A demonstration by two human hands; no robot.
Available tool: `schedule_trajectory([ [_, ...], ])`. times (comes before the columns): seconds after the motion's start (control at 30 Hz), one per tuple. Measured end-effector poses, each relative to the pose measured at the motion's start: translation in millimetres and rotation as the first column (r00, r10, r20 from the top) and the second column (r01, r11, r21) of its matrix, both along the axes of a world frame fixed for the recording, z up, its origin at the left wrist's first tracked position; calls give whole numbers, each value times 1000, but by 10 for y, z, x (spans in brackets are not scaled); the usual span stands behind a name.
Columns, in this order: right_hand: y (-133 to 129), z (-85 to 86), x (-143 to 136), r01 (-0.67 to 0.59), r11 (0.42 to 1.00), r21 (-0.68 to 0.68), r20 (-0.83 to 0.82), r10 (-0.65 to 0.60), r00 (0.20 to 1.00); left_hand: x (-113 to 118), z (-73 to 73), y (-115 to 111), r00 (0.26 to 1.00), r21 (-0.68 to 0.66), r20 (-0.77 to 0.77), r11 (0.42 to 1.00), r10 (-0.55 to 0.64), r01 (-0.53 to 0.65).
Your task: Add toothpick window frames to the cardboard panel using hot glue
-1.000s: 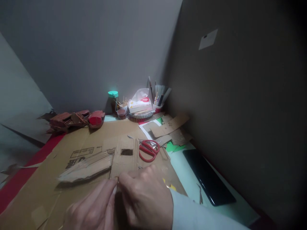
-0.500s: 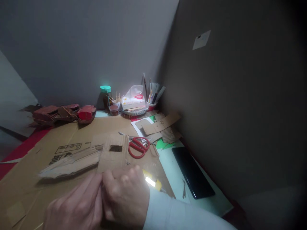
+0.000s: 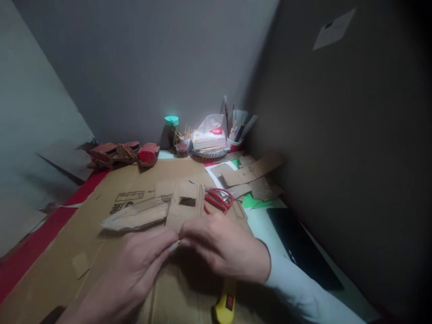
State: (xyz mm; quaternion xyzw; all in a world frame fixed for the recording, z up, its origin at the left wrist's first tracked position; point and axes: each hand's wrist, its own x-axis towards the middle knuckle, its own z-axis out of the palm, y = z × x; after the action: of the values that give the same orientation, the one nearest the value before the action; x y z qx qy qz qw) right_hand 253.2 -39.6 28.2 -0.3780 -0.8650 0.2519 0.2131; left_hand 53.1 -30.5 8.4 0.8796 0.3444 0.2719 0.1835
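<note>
My left hand (image 3: pixel 141 256) and my right hand (image 3: pixel 222 249) meet fingertip to fingertip above the cardboard. Both are closed in a pinch, and whatever sits between the fingertips is too small or hidden to name. Just beyond them lies a cardboard piece with a rectangular hole (image 3: pixel 173 211). To its left is a layered, torn-edged cardboard strip (image 3: pixel 138 216). Red-handled scissors (image 3: pixel 221 208) rest behind my right hand. Below that hand a yellow utility knife (image 3: pixel 224 310) shows, its upper end hidden by the hand or its shadow.
A large cardboard sheet (image 3: pixel 57 265) covers the table. Cardboard scraps (image 3: pixel 251 173) and a black phone-like slab (image 3: pixel 303 247) lie right. Along the back stand reddish cardboard pieces (image 3: pixel 148 154), a teal-lidded bottle (image 3: pixel 172 121), a tissue pack (image 3: pixel 209 139) and a brush cup (image 3: pixel 234 145).
The view has swung left, so things appear farther right. My hands have moved up in the picture, still together at the fingertips. The yellow utility knife now shows below my right hand.
</note>
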Motion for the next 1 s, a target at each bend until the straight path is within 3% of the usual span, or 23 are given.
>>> schedule_trajectory([
  [0.13,57,-63,-5,-117,984,-134,-160,95,982,-95,6,0,995,-242,-43,967,-92,79],
  [0.3,30,-79,-11,-243,927,-284,-343,139,929,-237,77,-24,990,-509,-54,856,-130,85],
  [0.4,1,-66,-5,-333,820,-465,-546,29,837,-252,112,-39,987,-591,48,792,-154,152],
  [0.47,10,-54,16,-363,751,-552,-645,-108,756,-240,92,-36,973,-646,223,737,-67,199],
  [0.57,64,-39,71,-281,793,-541,-682,-218,698,-218,33,-11,886,-682,416,714,203,157],
  [0.63,100,-36,95,-191,835,-515,-677,-260,689,-198,16,-2,834,-715,422,697,356,64],
  [0.7,115,-45,87,-134,853,-504,-658,-279,699,-172,32,-17,802,-764,414,644,431,48],
  [0.87,83,-69,-22,-65,890,-452,-605,-252,756,-107,105,-98,730,-864,450,457,514,211],
  [1.0,53,-67,-60,31,924,-381,-594,-271,757,-64,101,-98,766,-827,492,497,414,263],
])
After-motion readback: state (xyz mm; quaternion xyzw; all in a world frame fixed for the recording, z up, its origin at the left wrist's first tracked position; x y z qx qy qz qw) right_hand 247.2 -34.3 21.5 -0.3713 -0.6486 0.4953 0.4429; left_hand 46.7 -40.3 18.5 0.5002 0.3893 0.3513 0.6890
